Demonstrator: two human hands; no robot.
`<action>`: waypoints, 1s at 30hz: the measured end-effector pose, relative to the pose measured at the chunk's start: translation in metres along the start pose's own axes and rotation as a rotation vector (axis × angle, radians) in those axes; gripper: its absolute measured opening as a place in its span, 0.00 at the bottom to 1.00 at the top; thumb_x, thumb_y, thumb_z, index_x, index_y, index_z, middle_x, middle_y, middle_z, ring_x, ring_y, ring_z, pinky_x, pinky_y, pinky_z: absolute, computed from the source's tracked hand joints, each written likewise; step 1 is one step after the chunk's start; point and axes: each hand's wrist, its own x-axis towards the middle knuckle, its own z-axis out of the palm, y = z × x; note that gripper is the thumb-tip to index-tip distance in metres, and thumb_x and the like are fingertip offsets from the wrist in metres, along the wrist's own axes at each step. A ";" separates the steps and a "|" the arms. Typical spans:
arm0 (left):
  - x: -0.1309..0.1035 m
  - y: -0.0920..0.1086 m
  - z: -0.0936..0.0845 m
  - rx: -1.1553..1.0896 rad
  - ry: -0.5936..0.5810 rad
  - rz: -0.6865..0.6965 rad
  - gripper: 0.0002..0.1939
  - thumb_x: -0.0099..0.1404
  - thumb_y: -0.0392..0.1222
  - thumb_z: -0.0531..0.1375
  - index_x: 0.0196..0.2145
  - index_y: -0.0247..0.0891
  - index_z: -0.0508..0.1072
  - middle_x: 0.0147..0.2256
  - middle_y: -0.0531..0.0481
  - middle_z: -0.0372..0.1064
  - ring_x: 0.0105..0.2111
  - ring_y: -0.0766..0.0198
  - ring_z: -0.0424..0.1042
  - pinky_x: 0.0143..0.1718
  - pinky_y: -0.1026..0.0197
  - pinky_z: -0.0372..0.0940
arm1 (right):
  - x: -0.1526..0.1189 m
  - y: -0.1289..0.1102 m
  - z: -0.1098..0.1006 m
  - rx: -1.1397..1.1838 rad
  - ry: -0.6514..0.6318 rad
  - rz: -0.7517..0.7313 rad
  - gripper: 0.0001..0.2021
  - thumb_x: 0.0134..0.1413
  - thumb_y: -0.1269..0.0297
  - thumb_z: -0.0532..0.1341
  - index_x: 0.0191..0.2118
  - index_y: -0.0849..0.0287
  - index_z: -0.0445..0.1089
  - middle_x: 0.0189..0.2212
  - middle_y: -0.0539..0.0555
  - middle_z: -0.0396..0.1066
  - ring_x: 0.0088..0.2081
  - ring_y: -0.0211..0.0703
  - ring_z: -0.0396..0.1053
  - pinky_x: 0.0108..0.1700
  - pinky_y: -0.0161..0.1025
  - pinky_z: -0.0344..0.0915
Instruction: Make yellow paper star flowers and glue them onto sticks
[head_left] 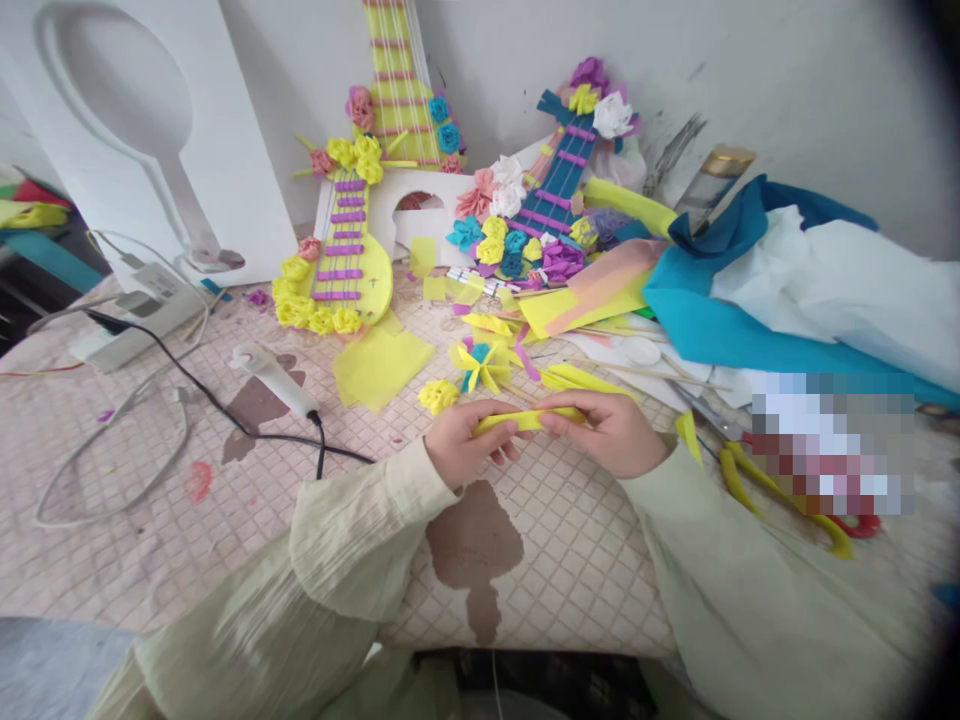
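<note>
Yellow paper strip (529, 420) stretches sideways between the two hands, above the near-middle part of the table (570, 560), which has a worn, diamond-patterned cover. The left hand (466, 442) pinches one end between thumb and fingers, and the right hand (621, 432) grips the other end in the same way, both with fingers curled. Just beyond the left hand lies a crumpled yellow paper flower (439, 397), with loose yellow paper sheets (382, 365) behind it. A white glue gun (274, 378) with a black cord rests to the left, and a white power strip (139, 335) sits farther left. At the back, a yellow paper guitar (371, 265) with purple bars and a blue paper guitar (559, 185) lean upright, both trimmed with paper flowers. A white board (247, 130) with a rounded, long-necked cut-out stands at back left. To the right are yellow-handled scissors (739, 480) and a heap of teal paper (701, 320) and white paper (832, 275).
</note>
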 end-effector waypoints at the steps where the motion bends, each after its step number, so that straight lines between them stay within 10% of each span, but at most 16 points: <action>1: 0.000 0.000 0.000 -0.016 0.020 0.014 0.12 0.57 0.42 0.56 0.35 0.30 0.70 0.30 0.45 0.70 0.21 0.71 0.69 0.20 0.68 0.65 | 0.000 0.000 0.000 0.017 -0.001 0.011 0.08 0.47 0.61 0.59 0.32 0.59 0.71 0.27 0.51 0.73 0.25 0.37 0.69 0.32 0.36 0.68; 22: -0.002 0.004 0.002 -0.211 0.144 0.053 0.14 0.55 0.43 0.59 0.37 0.30 0.68 0.30 0.46 0.71 0.28 0.62 0.74 0.33 0.58 0.72 | -0.002 -0.004 -0.004 0.105 0.067 -0.099 0.10 0.48 0.64 0.58 0.38 0.56 0.72 0.34 0.53 0.73 0.26 0.36 0.70 0.35 0.39 0.69; 30: -0.001 0.002 0.000 -0.239 0.194 0.095 0.13 0.56 0.41 0.59 0.37 0.30 0.68 0.30 0.47 0.72 0.29 0.62 0.74 0.35 0.58 0.72 | -0.002 -0.008 -0.005 0.068 0.141 -0.105 0.09 0.48 0.67 0.59 0.37 0.56 0.73 0.22 0.49 0.73 0.28 0.37 0.70 0.37 0.38 0.69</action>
